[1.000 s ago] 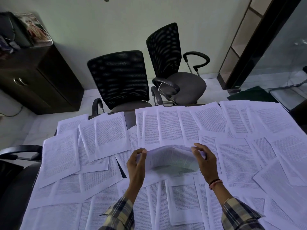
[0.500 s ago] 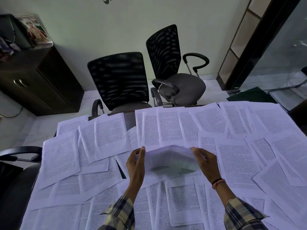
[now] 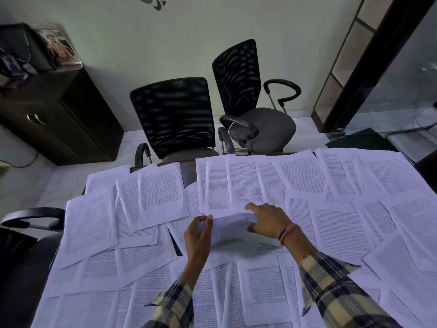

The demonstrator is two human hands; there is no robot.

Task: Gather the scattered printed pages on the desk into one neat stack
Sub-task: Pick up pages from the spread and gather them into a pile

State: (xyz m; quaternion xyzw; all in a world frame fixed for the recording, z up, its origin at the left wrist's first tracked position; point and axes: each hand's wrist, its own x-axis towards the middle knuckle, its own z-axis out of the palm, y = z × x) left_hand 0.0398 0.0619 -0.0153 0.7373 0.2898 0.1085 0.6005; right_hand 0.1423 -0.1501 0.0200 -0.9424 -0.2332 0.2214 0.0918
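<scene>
The small bundle of pages [image 3: 233, 229] is held just above the middle of the desk [image 3: 188, 176], bowed upward. The sheets look light, thin and floppy; I judge they slide easily on each other, so holding both short edges is best. The left hand [image 3: 197, 235] pinches the edge at 9 o'clock. The right hand [image 3: 267, 221] grips the 3 o'clock side, fingers curled over the top. Scattered printed pages [image 3: 335, 223] lie all around.

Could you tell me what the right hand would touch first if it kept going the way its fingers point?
Probably the loose pages lying flat just beyond the right hand, on the desk's far side; depth is uncertain.
</scene>
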